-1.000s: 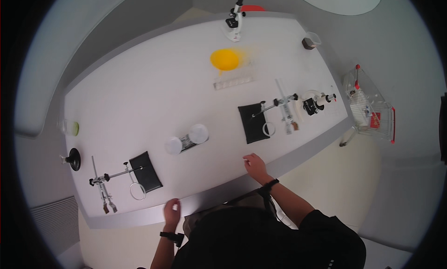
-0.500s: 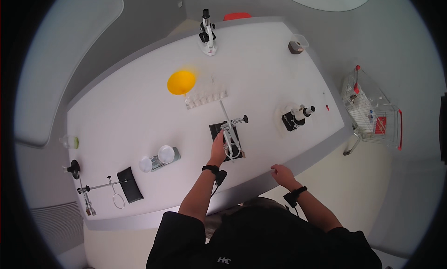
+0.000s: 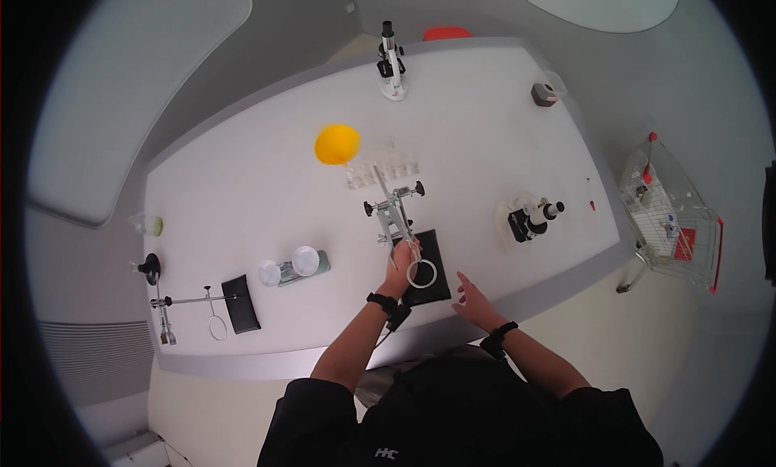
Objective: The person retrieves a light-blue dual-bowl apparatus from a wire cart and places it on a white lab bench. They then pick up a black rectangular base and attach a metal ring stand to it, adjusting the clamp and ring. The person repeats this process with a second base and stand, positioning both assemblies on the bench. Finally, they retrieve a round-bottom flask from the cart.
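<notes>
Evidently, the left hand (image 3: 400,271) is curled around the retort stand (image 3: 394,216) low down, by its base (image 3: 435,292) — probably to steady a tall, top-heavy thing — though metalwork partly hides the fingers. The stand is near the middle of the worktop's (image 3: 267,192) front edge. The right hand (image 3: 478,307), empty and loosely open, hovers beside the base (perhaps free for balance). The rod (image 3: 381,181) looks like smooth metal, the knobs (image 3: 419,189) dark and rounded, the base flat, black, rectangular.

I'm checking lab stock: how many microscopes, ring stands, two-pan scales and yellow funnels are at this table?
Microscopes: 2
Ring stands: 2
Two-pan scale: 1
Yellow funnel: 1
Total: 6
</notes>
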### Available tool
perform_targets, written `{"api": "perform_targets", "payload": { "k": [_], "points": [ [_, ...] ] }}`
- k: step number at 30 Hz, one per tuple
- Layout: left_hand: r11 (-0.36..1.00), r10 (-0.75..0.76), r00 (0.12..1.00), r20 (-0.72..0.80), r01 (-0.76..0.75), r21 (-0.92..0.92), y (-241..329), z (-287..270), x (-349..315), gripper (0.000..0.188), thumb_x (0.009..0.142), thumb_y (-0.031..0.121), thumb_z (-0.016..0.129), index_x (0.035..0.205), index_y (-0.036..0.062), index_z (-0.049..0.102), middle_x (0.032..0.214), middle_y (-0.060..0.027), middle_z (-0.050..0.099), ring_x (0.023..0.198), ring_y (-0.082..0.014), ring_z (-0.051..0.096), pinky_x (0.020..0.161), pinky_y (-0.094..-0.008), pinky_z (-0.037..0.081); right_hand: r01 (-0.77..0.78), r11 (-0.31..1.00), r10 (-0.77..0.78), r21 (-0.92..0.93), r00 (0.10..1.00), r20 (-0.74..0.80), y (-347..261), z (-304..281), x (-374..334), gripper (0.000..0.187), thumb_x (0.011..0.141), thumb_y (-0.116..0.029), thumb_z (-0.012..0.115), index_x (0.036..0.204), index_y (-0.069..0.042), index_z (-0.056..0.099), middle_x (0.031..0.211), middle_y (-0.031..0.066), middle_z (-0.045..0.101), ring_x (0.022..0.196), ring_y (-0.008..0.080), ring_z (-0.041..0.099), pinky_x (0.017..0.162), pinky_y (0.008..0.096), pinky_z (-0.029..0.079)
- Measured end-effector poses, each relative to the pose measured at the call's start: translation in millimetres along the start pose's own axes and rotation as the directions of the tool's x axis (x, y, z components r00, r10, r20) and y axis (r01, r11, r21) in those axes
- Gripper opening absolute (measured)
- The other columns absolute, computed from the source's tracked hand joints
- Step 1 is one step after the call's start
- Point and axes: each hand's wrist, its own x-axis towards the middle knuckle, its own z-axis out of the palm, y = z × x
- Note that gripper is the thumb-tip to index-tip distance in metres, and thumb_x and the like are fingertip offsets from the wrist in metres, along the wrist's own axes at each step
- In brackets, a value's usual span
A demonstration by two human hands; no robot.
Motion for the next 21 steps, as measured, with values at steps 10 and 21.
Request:
{"api": "perform_targets", "payload": {
  "k": [10,21],
  "points": [
    [0.947,-0.228,0.967,0.112,0.246,-0.204,115.3,-24.3,-45.3,0.038,0.103,0.027,0.043,0.077,0.0026,0.059,0.071,-0.008,0.062,0.069,-0.0196,0.061,0.066,-0.033,0.047,0.367,0.902,-0.43,-0.227,0.818,-0.383,-56.1,-19.9,-27.5,0.071,0.073,-0.01,0.076,0.137,-0.011,0.048,0.124,0.0158,0.055,0.108,0.0338,0.057,0.091,0.0445,0.047],
    [0.478,-0.296,0.745,0.598,0.658,-0.583,126.0,-54.3,-61.2,0.03,0.108,0.033,0.034,0.103,0.0079,0.05,0.101,-0.013,0.065,0.101,-0.026,0.067,0.09,-0.0376,0.054,0.658,0.529,-0.828,-0.537,0.539,-0.155,-120.9,-77.8,-57.8,0.026,0.065,-0.009,0.075,0.086,-0.015,0.062,0.093,0.0004,0.061,0.111,0.0293,0.055,0.101,0.0542,0.04]
  ]
}}
